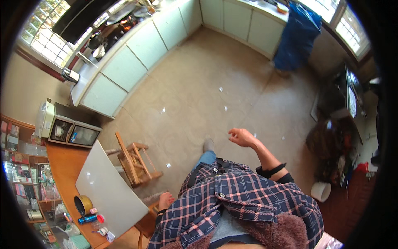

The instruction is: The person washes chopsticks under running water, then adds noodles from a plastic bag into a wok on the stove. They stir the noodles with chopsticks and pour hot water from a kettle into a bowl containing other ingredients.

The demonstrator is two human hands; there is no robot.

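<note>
My right hand (242, 137) hangs out in front of me above the floor (195, 79), its fingers loosely bent and apart, with nothing visible in it. A dark band circles that wrist. Low at my left side is my left hand (166, 201), close to a wooden seat (153, 206) and the table's edge; its fingers are too small and partly hidden to read. Several small white scraps (163, 110) lie scattered over the floor. One of my feet (208, 145) is forward, between the two hands.
A wooden stool (134, 162) stands left, beside a table (110, 186) bearing a pot (84, 205). Pale cabinets (147, 43) line the far left, with a lit burner (126, 27) on top. A blue cloth (297, 39) hangs far right; a white bucket (320, 191) stands right.
</note>
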